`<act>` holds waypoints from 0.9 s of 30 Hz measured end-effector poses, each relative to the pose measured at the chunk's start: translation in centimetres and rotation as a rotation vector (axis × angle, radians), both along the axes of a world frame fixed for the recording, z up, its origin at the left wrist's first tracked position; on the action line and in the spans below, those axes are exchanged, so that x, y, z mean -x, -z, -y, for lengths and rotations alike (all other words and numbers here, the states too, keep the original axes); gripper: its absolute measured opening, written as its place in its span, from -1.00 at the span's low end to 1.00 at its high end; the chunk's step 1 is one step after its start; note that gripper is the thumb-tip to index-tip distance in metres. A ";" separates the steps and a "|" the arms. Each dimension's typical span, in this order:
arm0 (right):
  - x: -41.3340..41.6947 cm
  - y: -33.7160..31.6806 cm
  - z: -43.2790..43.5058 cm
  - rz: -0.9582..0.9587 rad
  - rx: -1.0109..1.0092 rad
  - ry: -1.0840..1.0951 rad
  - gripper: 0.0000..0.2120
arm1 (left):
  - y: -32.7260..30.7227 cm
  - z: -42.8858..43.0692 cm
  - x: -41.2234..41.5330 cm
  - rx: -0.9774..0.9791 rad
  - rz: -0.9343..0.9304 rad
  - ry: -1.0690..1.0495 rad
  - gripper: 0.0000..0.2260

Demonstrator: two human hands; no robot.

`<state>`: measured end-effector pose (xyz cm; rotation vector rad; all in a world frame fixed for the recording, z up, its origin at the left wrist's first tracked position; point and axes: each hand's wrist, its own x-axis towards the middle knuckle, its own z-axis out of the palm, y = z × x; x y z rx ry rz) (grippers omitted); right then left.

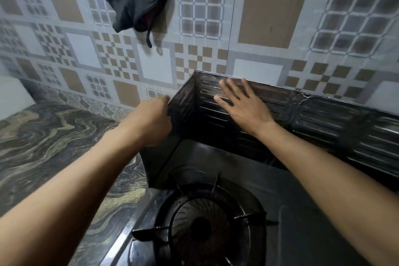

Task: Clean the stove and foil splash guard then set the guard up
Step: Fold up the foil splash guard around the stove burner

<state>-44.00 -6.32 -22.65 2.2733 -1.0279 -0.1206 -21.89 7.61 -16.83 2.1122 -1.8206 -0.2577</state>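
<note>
Both hands on the foil splash guard (323,119) at the stove's (302,222) back edge.

I see a marbled countertop (54,136) under a patterned tile wall (269,17), where a dark cloth (136,4) hangs. The guard stands upright along the stove's back edge against the wall, with one panel folded forward along the left edge, beside the burner (200,229). The left hand (153,119) grips that side panel's front edge; the right hand (241,103) lies flat, fingers spread, on the back panel.
</note>
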 end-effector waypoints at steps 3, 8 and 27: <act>-0.4 0.1 0.7 -0.009 0.052 -0.039 -0.31 | 0.0 0.4 0.1 0.034 0.049 -0.015 -0.73; -0.7 0.5 1.7 -0.026 0.131 -0.088 -0.35 | -0.2 1.1 -0.1 0.052 0.072 -0.046 -0.75; 10.0 2.2 -4.1 0.174 0.144 0.155 -0.44 | 3.4 3.3 9.6 0.274 0.254 0.339 -0.33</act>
